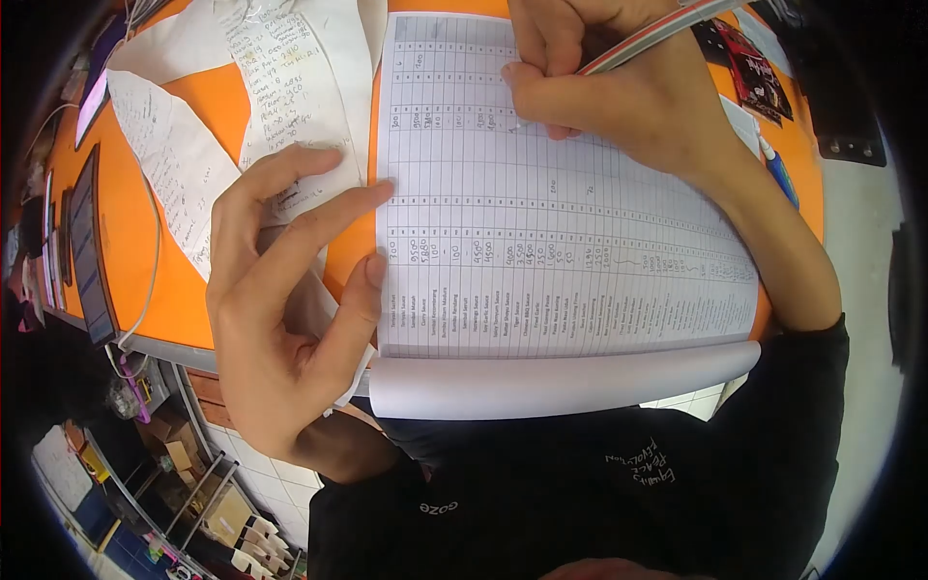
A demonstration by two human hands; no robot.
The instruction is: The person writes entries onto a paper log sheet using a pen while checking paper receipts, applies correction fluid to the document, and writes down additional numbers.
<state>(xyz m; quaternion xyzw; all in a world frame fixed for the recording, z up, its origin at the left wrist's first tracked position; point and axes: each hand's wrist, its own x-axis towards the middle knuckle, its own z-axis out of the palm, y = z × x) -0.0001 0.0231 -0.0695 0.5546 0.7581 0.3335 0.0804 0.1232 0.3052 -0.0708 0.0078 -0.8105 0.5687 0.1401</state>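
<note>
A printed table sheet point(464, 164) with handwritten numbers lies on the orange tabletop point(348, 253), its near edge curling over the table's edge. My right hand point(619, 97) grips a striped pen point(648, 37), its fingers resting on the upper right part of the sheet. At the sheet's left edge, my left hand point(290, 280) has its fingers spread, fingertips touching the paper's border. Under and beyond that hand are long paper strips point(280, 87) covered in handwriting.
A dark-framed screen point(89, 251) stands at the far left, with a white cable point(155, 251) beside it. To the right lie a dark red packet point(754, 72) and a blue marker point(779, 176). Shelving with boxes point(174, 440) is at the lower left.
</note>
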